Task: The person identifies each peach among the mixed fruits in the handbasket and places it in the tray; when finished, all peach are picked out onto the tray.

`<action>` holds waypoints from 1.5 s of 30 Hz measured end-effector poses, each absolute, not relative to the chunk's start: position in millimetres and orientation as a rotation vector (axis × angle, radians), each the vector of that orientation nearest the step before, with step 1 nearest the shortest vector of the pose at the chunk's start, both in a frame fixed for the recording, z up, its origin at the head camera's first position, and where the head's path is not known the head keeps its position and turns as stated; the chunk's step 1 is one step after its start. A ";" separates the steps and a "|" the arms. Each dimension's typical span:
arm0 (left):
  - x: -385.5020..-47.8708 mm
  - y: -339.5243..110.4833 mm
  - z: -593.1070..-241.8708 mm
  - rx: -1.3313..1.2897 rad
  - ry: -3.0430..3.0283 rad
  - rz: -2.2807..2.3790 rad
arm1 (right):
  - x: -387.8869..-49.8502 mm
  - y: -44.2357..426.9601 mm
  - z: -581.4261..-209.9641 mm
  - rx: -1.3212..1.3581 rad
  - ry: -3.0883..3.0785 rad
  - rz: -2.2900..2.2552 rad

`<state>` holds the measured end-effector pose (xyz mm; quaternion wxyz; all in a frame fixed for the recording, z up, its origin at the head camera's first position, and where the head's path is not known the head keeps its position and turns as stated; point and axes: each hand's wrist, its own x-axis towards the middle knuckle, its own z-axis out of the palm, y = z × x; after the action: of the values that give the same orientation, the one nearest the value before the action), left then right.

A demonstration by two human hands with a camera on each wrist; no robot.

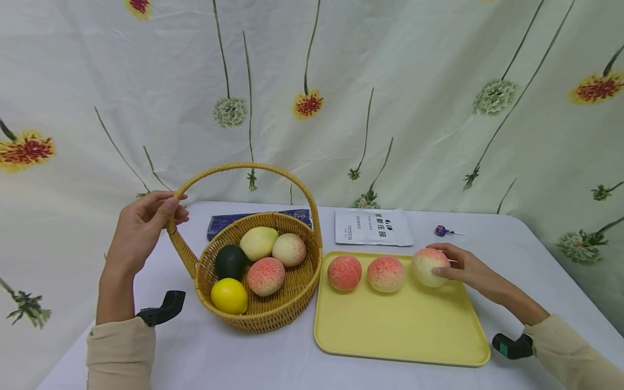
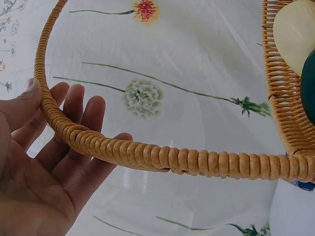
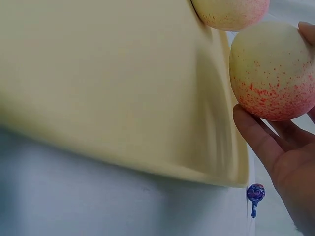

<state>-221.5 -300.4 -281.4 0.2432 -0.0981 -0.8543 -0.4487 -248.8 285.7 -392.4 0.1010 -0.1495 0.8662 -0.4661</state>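
My left hand (image 1: 138, 230) grips the side of the arched handle (image 2: 147, 153) of a wicker basket (image 1: 263, 319), thumb on one side and fingers on the other. Inside the basket are a yellow lemon (image 1: 229, 296), a dark green avocado-shaped fruit (image 1: 231, 262), a pale yellow fruit (image 1: 259, 244) and two peaches (image 1: 265, 277). On the right, my right hand (image 1: 470, 269) holds a pale peach with a pink-speckled side (image 3: 270, 73) between thumb and fingers, at the back right of a yellow tray (image 1: 395, 330). Two redder peaches, one at the left (image 1: 344, 272) and one in the middle (image 1: 386, 274), sit beside it.
Behind the tray lies a white printed pouch (image 1: 372, 227). A wrapped lollipop (image 1: 441, 231) lies at the back right, and a dark blue packet (image 1: 224, 223) is partly hidden behind the basket. A flower-patterned cloth (image 1: 414, 70) hangs behind the table.
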 end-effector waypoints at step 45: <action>-222.6 -301.0 -281.7 -0.305 -2.316 -1.273 | -248.1 293.3 -402.7 -0.481 2.399 -1.345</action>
<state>-222.6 -301.0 -281.7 0.2381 -0.1113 -0.8455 -0.4648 -248.1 293.3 -402.7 0.1740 -0.1696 0.8461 -0.4744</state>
